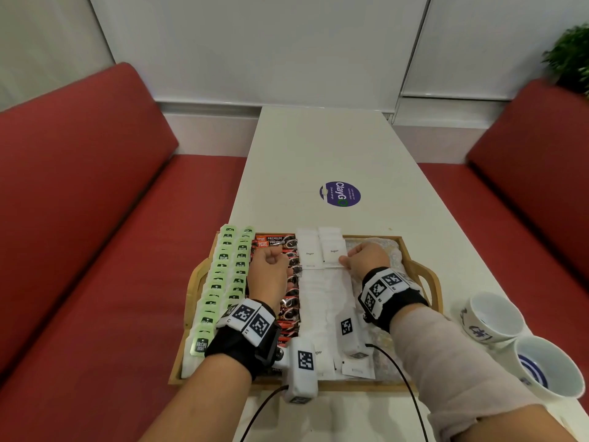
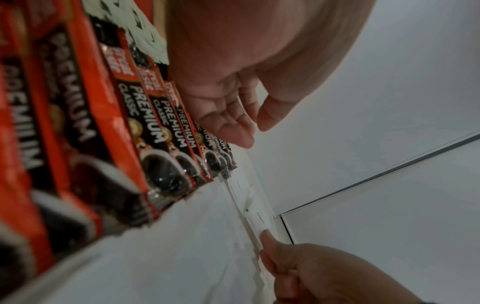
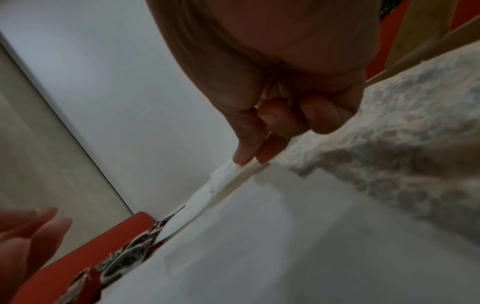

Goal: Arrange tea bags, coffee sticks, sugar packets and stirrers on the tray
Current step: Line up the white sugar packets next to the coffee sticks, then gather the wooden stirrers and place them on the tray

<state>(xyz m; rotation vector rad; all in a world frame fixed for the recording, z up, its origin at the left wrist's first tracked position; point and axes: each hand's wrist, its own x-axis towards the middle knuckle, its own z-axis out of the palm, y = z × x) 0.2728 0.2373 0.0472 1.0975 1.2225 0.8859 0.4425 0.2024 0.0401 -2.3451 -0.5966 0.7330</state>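
A wooden tray (image 1: pixel 366 386) lies on the white table in front of me. Left to right it holds two columns of green tea bags (image 1: pixel 223 275), a row of red-and-black coffee sticks (image 1: pixel 291 301) (image 2: pixel 155 123) and two columns of white sugar packets (image 1: pixel 314 291). My right hand (image 1: pixel 345 261) (image 3: pixel 251 159) pinches the near edge of one sugar packet (image 1: pixel 333 252) (image 3: pixel 227 171) in the right column, between thumb and forefinger. Over the coffee sticks hovers my left hand (image 1: pixel 271 261) (image 2: pixel 249 133), its fingers loosely bent and holding nothing.
The tray's right part shows a bare patterned liner (image 1: pixel 395 250). Two white cups with blue marks (image 1: pixel 494 317) (image 1: pixel 545 368) stand right of the tray. A purple round sticker (image 1: pixel 340 193) is on the table beyond it. Red benches (image 1: pixel 95 218) flank the table.
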